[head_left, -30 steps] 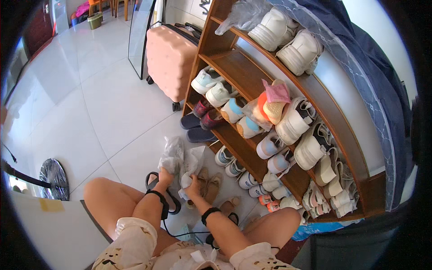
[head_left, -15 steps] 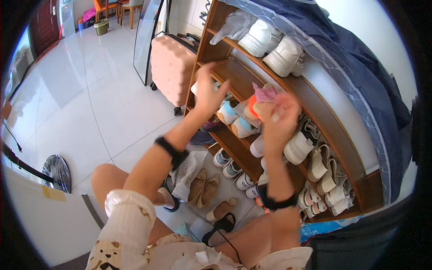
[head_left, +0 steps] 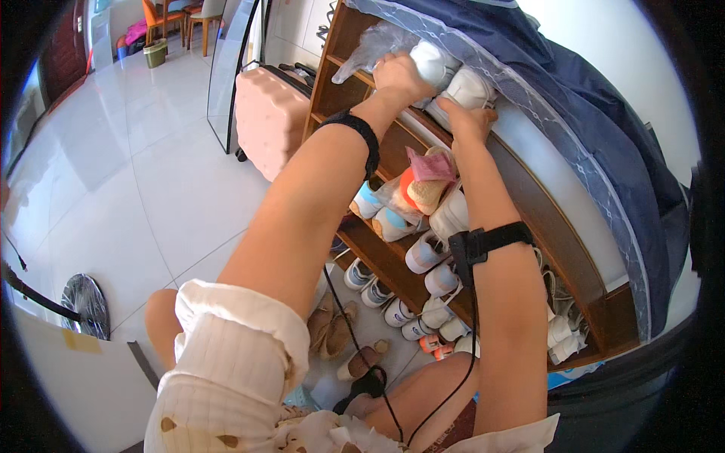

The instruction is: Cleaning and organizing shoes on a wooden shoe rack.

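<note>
Left hand (head_left: 402,77) grips left white shoe (head_left: 436,63); right hand (head_left: 470,121) grips right white shoe (head_left: 470,89) from near end, both at upper shelf of wooden rack (head_left: 323,100). Crumpled clear bag (head_left: 375,48) beside left hand, contents unclear. Navy cover (head_left: 596,143) hangs close behind shoes. Lower: pink packet (head_left: 432,164); sneakers (head_left: 398,312) with blue marks too small to read. Pink suitcase (head_left: 266,117) stands left of rack, tan flats (head_left: 334,337) on floor.

Head-worn fisheye, facing down; forearms (head_left: 294,211) (head_left: 513,325) close, hands (head_left: 400,75) (head_left: 470,122) beyond.
</note>
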Tool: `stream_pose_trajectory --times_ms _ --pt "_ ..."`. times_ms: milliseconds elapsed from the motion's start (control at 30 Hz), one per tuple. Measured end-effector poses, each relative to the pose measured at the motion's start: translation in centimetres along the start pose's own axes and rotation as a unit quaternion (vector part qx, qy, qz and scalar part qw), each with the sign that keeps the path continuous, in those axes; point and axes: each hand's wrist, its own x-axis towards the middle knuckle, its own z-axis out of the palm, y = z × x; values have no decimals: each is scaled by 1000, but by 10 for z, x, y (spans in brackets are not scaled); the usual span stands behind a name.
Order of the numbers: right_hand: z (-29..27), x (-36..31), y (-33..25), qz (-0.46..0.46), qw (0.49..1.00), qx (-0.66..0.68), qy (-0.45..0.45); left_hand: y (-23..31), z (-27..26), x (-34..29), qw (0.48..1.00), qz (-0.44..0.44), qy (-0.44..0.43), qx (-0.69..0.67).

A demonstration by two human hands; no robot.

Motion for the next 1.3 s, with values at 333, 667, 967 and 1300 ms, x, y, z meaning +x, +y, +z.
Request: stream_pose_trajectory --times_ms 333,667,967,1300 --pt "-42 20 10 -45 998 -36 29 11 -7 -16 996 -46 43 -57" --pt "-119 37 47 120 925 331 -144 6 -4 -4 998 -19 29 -52" --pt "-141 -4 44 167 820 525 -156 33 -19 -14 986 -132 24 -102" --pt "-150 -43 27 196 806 540 -139 37 -16 -11 929 -253 -23 -267"
